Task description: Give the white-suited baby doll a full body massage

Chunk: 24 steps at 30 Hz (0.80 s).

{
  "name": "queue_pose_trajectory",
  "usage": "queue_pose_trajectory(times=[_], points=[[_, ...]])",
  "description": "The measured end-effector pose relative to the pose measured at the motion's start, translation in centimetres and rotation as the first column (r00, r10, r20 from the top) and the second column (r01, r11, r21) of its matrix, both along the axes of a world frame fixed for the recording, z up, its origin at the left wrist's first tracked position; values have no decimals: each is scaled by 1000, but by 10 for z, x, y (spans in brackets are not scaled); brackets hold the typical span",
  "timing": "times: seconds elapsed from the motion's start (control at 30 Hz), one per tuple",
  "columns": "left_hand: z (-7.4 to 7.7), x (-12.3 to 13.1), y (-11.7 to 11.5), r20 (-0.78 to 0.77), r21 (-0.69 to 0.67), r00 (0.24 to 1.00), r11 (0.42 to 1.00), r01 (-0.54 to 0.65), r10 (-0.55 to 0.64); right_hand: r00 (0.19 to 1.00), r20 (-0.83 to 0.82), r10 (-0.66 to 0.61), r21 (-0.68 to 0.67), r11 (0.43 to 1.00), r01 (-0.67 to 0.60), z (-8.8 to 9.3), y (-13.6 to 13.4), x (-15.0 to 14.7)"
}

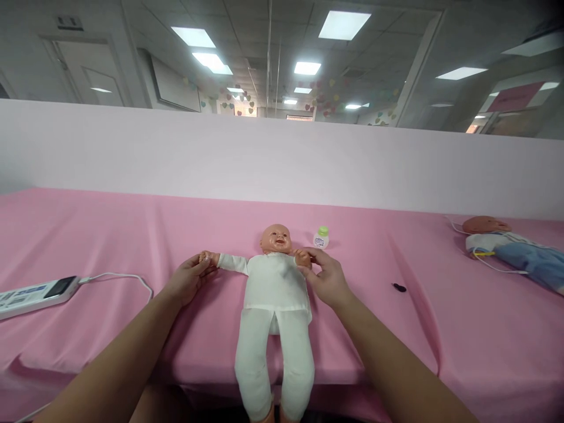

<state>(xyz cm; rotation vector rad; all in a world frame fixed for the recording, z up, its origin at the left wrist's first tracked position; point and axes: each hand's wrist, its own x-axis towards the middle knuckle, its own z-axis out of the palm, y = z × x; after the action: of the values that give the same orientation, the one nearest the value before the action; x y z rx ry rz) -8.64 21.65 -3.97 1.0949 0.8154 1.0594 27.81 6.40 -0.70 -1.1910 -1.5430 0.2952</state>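
Note:
A baby doll (274, 288) in white clothes lies on its back on the pink-covered table (110, 235), head away from me, legs hanging over the front edge. My left hand (188, 278) is closed round the doll's outstretched hand on the left. My right hand (325, 275) pinches the doll's other hand, which is bent up near its head. A small white bottle with a green cap (321, 237) stands just beyond my right hand.
A white power strip with a phone on it (35, 294) and a white cable (118, 277) lie at the left. A second doll in blue (513, 249) lies at the far right. A small black object (399, 287) rests right of my arm. A white partition (282, 155) backs the table.

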Motion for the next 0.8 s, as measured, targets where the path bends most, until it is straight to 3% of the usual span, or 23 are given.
queue_pose_trajectory(times=[0.17, 0.37, 0.47, 0.63, 0.8], points=[[0, 0, 0, -19, 39, 1000, 999, 16, -15, 900, 432, 58, 125, 985, -123, -5, -2, -14], [3, 2, -5, -32, 38, 999, 999, 13, -12, 780, 622, 75, 97, 980, -172, -16, -4, -18], [4, 2, -6, -39, 44, 999, 999, 3, -1, 809, 580, 91, 97, 979, -180, -16, -3, -16], [4, 6, -9, -112, 100, 994, 995, 1, 10, 941, 328, 76, 78, 991, -107, -11, 0, -1], [13, 11, -17, -180, 130, 980, 990, -62, 85, 981, 191, 37, -25, 999, -33, -9, -1, 8]])
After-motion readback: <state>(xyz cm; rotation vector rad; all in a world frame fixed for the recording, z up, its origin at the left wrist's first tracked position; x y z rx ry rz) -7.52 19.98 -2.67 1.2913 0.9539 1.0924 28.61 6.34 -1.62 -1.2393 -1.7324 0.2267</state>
